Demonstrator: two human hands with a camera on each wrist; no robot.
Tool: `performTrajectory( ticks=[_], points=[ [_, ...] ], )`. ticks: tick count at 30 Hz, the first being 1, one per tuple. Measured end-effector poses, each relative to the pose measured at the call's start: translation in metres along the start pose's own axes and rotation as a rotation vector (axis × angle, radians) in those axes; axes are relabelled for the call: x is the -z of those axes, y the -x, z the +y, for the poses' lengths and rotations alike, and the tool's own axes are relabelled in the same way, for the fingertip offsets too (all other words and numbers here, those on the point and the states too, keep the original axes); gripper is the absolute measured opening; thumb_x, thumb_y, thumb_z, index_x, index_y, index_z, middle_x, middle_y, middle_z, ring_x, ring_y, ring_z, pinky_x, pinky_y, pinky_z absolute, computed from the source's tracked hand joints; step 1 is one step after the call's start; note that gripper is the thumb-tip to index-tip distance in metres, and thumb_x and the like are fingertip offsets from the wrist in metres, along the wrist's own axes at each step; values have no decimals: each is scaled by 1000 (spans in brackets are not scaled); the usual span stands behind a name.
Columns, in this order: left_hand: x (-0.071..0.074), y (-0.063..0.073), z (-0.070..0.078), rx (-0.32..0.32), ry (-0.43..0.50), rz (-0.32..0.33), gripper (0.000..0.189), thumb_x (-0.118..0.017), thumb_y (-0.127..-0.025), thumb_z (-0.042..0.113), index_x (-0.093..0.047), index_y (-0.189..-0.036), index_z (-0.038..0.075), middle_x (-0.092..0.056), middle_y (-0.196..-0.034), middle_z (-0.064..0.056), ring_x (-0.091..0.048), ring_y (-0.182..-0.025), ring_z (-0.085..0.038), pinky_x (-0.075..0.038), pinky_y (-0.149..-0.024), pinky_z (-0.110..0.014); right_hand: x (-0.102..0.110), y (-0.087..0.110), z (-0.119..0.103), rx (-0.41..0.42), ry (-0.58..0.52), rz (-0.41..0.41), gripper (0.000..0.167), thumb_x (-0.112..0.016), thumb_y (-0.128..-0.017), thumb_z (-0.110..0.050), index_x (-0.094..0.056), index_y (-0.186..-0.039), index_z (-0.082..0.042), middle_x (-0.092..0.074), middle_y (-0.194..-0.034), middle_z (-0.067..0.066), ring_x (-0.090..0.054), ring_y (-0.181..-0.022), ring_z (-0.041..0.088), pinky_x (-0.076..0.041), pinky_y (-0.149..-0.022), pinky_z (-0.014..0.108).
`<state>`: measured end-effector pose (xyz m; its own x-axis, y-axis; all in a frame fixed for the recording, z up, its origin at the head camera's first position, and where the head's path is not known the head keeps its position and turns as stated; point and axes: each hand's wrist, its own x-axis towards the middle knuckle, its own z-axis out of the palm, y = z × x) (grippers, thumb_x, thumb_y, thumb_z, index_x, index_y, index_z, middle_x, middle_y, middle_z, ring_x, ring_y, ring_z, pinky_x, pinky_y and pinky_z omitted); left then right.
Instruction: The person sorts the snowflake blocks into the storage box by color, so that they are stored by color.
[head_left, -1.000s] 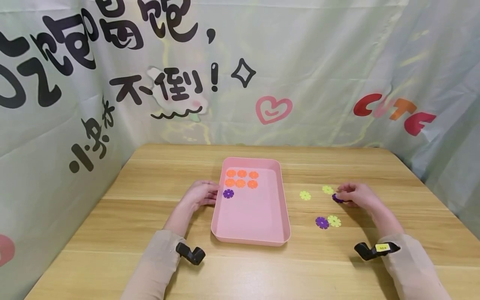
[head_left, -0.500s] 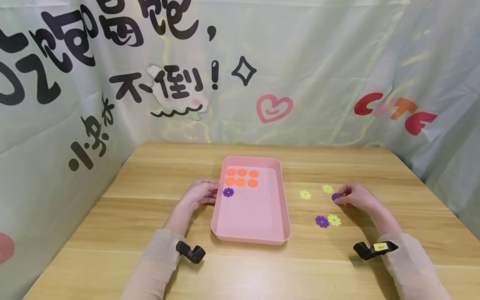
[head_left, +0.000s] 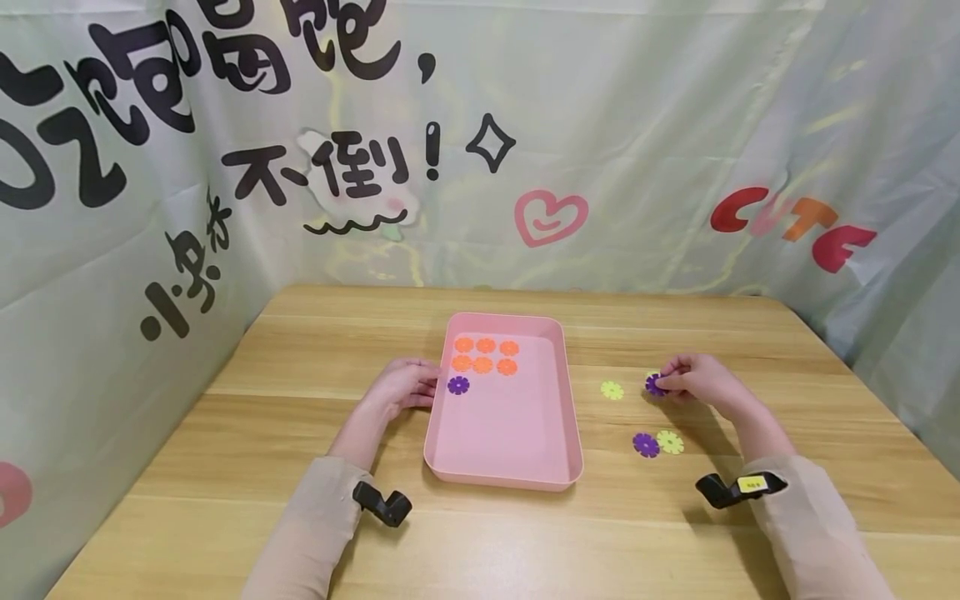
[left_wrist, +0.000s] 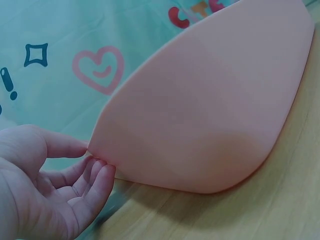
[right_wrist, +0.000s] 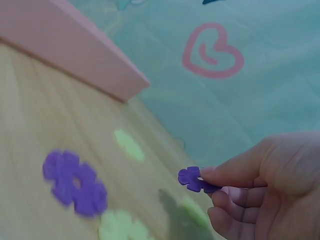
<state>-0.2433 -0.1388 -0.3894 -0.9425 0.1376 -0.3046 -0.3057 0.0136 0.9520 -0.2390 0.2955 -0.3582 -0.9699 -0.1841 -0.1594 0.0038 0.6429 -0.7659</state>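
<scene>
My right hand [head_left: 701, 385] pinches a purple snowflake disc [right_wrist: 191, 179] between thumb and fingers, just above the table. In the head view it overlaps a yellow disc lying behind it. My left hand [head_left: 403, 388] holds the left side of a pink tray [head_left: 502, 482]; in the left wrist view the thumb and fingertips meet at its edge. Inside the tray, several orange discs [head_left: 485, 345] lie in two rows at the far left, with one purple disc [head_left: 458, 385] below them.
Right of the tray lie a yellow disc [head_left: 612, 390] and, closer to me, a purple disc [head_left: 646, 445] beside another yellow disc [head_left: 670, 442]. A printed cloth [head_left: 630, 150] hangs behind the wooden table [head_left: 525, 542].
The right hand has lifted the purple disc and carried it a little to the left, over a yellow disc. The left hand stays at the tray's side.
</scene>
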Motion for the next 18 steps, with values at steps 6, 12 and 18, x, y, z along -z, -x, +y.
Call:
performTrajectory(
  ticks=[6,12,18],
  points=[
    [0,0,0,-2,1,-6,22,-53,-90,3,-54,-107,-11,-58,-73,-6,-56,-65,-15,-53,-61,-26,-5,-7,-21,14,-77,-39,21,-60,-88,-8,-49,-97,7,-57,-80,4,-58,-73,18,-53,-66,32],
    [0,0,-1,-2,2,-11,20,-53,-90,3,-54,-104,-11,-58,-73,-7,-56,-65,-15,-53,-61,-26,-13,-15,-38,41,-111,-67,24,-60,-90,-10,-49,-101,8,-59,-81,5,-60,-76,21,-54,-70,35],
    [1,-1,0,1,-1,-5,21,-54,-90,3,-54,-106,-11,-59,-73,-7,-57,-65,-15,-53,-61,-26,-24,-24,-57,70,-137,-91,23,-58,-90,-8,-49,-102,9,-60,-82,7,-60,-76,23,-54,-72,38]
  ],
)
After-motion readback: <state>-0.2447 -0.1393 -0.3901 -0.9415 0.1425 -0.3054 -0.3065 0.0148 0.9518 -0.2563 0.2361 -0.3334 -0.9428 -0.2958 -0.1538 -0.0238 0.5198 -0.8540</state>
